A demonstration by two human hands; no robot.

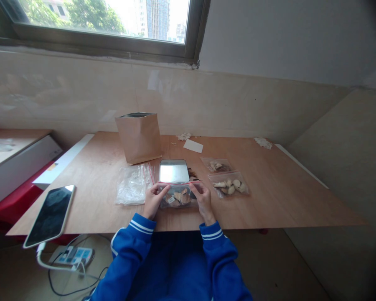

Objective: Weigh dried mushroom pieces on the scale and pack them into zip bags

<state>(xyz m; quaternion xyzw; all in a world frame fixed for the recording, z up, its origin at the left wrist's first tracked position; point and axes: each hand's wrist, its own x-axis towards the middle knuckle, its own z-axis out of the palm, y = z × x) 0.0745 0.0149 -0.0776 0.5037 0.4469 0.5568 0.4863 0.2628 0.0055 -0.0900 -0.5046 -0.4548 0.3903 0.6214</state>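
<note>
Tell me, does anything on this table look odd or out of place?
Mostly tidy. The phone sits at the left front corner, its end jutting past the table edge with a cable hanging. Both hands, left hand and right hand, pinch a zip bag.

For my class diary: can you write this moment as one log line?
left hand: pinching zip bag top | right hand: same | bag: holds pieces, on table | beside: scale
</note>
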